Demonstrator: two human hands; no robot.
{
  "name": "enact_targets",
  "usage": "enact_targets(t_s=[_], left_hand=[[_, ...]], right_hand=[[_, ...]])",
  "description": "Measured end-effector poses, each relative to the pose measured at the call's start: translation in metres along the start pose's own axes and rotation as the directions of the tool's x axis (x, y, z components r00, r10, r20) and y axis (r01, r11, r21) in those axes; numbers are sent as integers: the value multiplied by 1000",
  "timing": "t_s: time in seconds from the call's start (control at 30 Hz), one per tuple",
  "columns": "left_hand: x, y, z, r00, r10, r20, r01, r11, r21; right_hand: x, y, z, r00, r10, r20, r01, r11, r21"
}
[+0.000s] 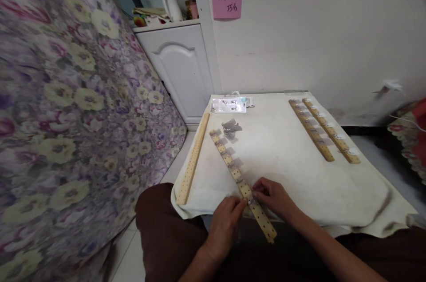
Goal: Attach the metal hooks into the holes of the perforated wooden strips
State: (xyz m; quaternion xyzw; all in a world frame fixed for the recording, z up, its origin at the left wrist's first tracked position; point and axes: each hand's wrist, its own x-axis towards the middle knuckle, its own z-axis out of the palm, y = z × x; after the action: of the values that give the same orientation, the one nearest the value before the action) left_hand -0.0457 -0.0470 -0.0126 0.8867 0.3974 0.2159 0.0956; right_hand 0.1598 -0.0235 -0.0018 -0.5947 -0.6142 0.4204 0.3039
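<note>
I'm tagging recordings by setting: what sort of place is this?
Probably a room in a home: hanging flowered fabric, a white cabinet with a white jug above, and a cloth-covered table.

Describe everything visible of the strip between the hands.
The strip is long, yellowish and wood-like, with dark holes and small clear pieces spaced toward its far end. It slants over the cloth, its bare near end jutting past the edge. The left hand and right hand meet it from either side; their grip is unclear.
</note>
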Motion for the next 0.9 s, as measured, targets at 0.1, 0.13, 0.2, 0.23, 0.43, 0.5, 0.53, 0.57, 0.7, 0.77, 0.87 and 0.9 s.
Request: enact_targets(t_s=[0.1, 0.13, 0.2, 0.23, 0.43, 0.5, 0.53, 0.57, 0.7, 0.77, 0.87, 0.9], left_hand=[[1, -1, 0, 1000, 1, 11, -1, 1000, 17], [2, 0, -1, 1000, -5, 22, 5, 1000, 21], [3, 1, -2, 999, -24, 43, 22, 999, 33], [4, 1, -3, 998, -34, 51, 32, 999, 39], [3, 3, -5, 996, -59, 72, 54, 996, 73], [3, 4, -6, 997, -55, 61, 51, 997, 63], [2, 4, -6, 997, -53, 55, 50, 997, 54], [2, 4, -6, 998, -50, 49, 48, 998, 44], [0, 5, -7, 999, -39, 23, 39, 999, 0], [-1, 6, -8, 999, -35, 9, 35, 999, -18], [-1, 6, -8, 1000, -26, -5, 26, 999, -36], [-1, 6, -9, 1000, -26, -7, 26, 999, -40]], right_hand=[[1, 0, 1, 1000, 10, 1, -10, 1000, 14], [2, 0, 1, 1000, 13, 0, -13, 1000, 15], [2, 0, 2, 1000, 15, -4, -15, 1000, 14], [3, 1, 2, 1000, 16, -11, -16, 1000, 13], [2, 3, 4, 1000, -2, -28, 3, 1000, 29], [0, 3, 4, 999, -24, -29, 25, 999, 30], [0, 4, 4, 999, -40, -30, 41, 999, 30], [-1, 4, 4, 998, -57, -33, 58, 998, 28], [-4, 5, 5, 993, -106, -57, 106, 994, 0], [-5, 5, 6, 991, -116, -66, 115, 993, -15], [-6, 5, 5, 987, -119, -106, 118, 993, -17], [-6, 6, 4, 985, -122, -121, 121, 993, -15]])
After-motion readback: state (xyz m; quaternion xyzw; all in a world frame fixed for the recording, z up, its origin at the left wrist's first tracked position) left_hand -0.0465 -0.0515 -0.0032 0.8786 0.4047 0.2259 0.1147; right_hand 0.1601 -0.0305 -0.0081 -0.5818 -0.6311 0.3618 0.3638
